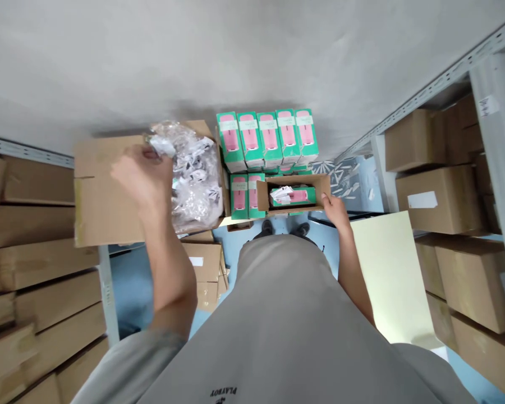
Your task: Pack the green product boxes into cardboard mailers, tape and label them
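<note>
At the upper left, my left hand is raised over the side of an open cardboard box full of clear plastic bags and small white packets. Its fingers are curled in a pinch at a white plastic packet; the hand is slightly blurred. My right hand grips the right end of a small open carton, thumb at the rim. Inside this carton lies a green-and-pink product box, with a crumpled white packet on top of it.
Several green-and-pink boxes stand in a row against the wall behind the carton. Shelves of brown cartons flank me on the right, with stacked cartons on the left. Flattened cardboard lies below. A pale yellow board is beside my right arm.
</note>
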### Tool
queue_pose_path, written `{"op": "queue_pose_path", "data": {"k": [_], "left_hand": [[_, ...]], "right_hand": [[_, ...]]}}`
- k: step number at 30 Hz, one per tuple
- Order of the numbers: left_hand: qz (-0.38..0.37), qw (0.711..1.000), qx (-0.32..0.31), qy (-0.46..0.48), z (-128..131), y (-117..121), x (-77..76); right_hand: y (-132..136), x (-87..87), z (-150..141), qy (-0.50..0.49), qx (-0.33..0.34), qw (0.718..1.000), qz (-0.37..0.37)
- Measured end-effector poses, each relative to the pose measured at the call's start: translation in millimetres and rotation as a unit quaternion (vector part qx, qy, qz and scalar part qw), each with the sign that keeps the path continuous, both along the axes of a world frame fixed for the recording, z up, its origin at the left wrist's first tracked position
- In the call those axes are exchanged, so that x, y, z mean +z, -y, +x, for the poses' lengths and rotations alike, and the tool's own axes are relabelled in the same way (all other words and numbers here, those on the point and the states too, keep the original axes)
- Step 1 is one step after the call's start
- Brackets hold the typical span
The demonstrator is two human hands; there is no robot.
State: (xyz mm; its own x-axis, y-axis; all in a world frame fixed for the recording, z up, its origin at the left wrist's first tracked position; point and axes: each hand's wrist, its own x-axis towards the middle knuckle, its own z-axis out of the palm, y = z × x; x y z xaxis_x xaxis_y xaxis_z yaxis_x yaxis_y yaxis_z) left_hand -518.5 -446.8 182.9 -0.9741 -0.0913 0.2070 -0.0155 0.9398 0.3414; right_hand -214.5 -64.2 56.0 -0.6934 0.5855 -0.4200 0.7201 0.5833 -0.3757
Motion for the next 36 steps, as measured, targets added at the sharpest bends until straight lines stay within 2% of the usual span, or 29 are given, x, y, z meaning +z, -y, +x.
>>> {"op": "queue_pose_path", "data": {"k": [2, 3, 5, 6, 8, 10, 12, 14, 16, 19, 21, 23, 24, 27, 28, 32, 36], "left_hand": [[0.058, 0.992, -0.104, -0.051, 38.1, -23.8, 20.4], [0.1, 0.981, -0.159, -0.043, 58.1, -39.2, 26.3], [0.159, 0.947, -0.28, 0.015, 95.9, -75.2, 25.9], [0.165, 0.928, -0.33, 0.054, 112.4, -94.5, 19.4], [0.151, 0.902, -0.388, 0.115, 138.7, -132.0, -3.1], [0.133, 0.884, -0.422, 0.152, 155.4, -162.8, -30.6], [0.116, 0.876, -0.434, 0.172, 163.3, -181.6, -54.0], [0.111, 0.881, -0.43, 0.164, 164.2, -185.0, -68.4], [0.116, 0.899, -0.402, 0.131, 160.2, -173.6, -75.0], [0.138, 0.935, -0.313, 0.095, 150.3, -139.0, -81.8], [0.178, 0.945, -0.244, 0.125, 144.4, -114.6, -90.0], [0.247, 0.927, -0.193, 0.207, 141.4, -96.7, -100.8], [0.287, 0.903, -0.186, 0.259, 141.1, -91.1, -106.2], [0.361, 0.825, -0.226, 0.371, 144.0, -87.2, -116.9], [0.358, 0.815, -0.248, 0.382, 145.6, -89.8, -118.4], [0.284, 0.812, -0.343, 0.377, 155.0, -117.7, -121.0], [0.266, 0.758, -0.439, 0.403, 182.1, -171.6, -130.6]], "right_hand": [[1.4, 4.6, -1.5, 0.027, 0.001, 1.0, -0.003], [2.0, 7.3, -2.6, 0.036, 0.0, 0.999, -0.007], [2.9, 12.3, -4.7, 0.035, 0.007, 0.999, -0.013], [3.1, 14.2, -5.5, 0.033, 0.01, 0.999, -0.015], [2.8, 15.9, -6.4, 0.034, 0.018, 0.999, -0.021], [1.7, 15.2, -6.2, 0.037, 0.025, 0.999, -0.026], [0.4, 12.9, -5.2, 0.033, 0.029, 0.999, -0.032], [-0.3, 10.9, -3.6, 0.023, 0.031, 0.999, -0.035], [0.3, 10.5, -1.7, 0.017, 0.033, 0.999, -0.038], [4.6, 13.7, 1.9, 0.022, 0.028, 0.998, -0.046], [9.5, 16.5, 4.9, 0.024, 0.018, 0.998, -0.054], [16.1, 18.2, 8.9, 0.017, 0.004, 0.998, -0.059], [20.0, 18.2, 11.8, 0.014, -0.005, 0.998, -0.062], [34.0, 15.6, 26.9, 0.01, -0.045, 0.996, -0.07], [39.2, 14.2, 35.2, 0.011, -0.065, 0.995, -0.072], [61.1, 11.0, 90.4, 0.005, -0.181, 0.981, -0.065], [81.2, 15.3, 170.5, -0.03, -0.33, 0.943, -0.042]]}}
